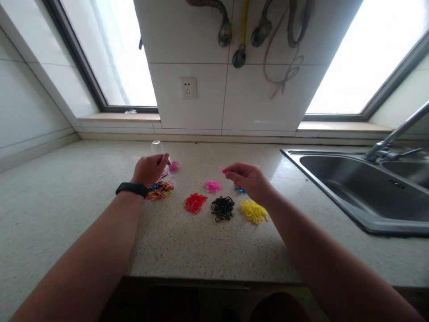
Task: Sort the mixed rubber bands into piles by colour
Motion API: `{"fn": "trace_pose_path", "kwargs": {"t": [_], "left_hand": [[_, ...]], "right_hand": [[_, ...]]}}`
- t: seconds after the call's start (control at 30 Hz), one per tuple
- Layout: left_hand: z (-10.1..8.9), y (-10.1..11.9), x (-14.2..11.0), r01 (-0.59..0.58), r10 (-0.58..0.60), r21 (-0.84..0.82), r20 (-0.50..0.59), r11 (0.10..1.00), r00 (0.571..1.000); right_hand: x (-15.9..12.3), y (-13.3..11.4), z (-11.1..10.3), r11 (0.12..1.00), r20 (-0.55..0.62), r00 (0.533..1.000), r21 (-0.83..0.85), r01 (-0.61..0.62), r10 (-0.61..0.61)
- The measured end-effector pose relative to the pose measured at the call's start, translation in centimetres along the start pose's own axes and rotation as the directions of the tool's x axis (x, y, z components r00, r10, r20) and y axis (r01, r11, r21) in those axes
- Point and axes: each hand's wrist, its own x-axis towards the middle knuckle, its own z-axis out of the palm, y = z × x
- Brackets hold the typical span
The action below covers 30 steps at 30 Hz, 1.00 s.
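Observation:
Between the thumb and forefinger of my right hand [247, 178] is a small pink rubber band [221, 169], held above the counter. Below it lie a pink pile [212, 186] of rubber bands and a blue pile [240, 189], partly covered by the hand. My left hand [152, 169], with a black wristband, is closed above a mixed-colour pile [160, 190]; whatever its fingers hold cannot be made out. A clear plastic cup [157, 146] and a pink lid-like piece [173, 166] are just behind it. Red [195, 203], black [223, 209] and yellow [254, 211] piles lie nearer me.
A speckled stone counter [181, 250] runs to the tiled wall. The steel sink [335, 179] and its faucet [378, 150] stand at the right. A wall socket [188, 88] and several hoses are at the back, between two windows.

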Motion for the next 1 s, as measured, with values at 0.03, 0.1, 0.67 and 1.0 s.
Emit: {"fn": "trace_pose_path", "kwargs": {"t": [0.03,0.1,0.67,1.0], "left_hand": [[0.0,0.0,0.0,-0.004,0.004,0.003,0.002,1.000,1.000],[0.0,0.0,0.0,-0.011,0.011,0.011,0.007,1.000,1.000],[0.3,0.3,0.0,0.014,-0.016,0.043,0.053,0.999,0.998],[0.5,0.0,0.1,0.011,-0.012,0.026,0.068,1.000,0.998]], "right_hand": [[0.0,0.0,0.0,0.999,-0.003,1.000,-0.035,0.018,-0.019],[0.0,0.1,0.0,0.987,-0.004,0.998,-0.148,0.055,-0.056],[2.4,1.7,1.6,0.440,0.228,0.974,-0.876,0.197,0.018],[2.6,2.5,0.2,0.417,0.199,0.979,-0.894,0.166,0.035]]}}
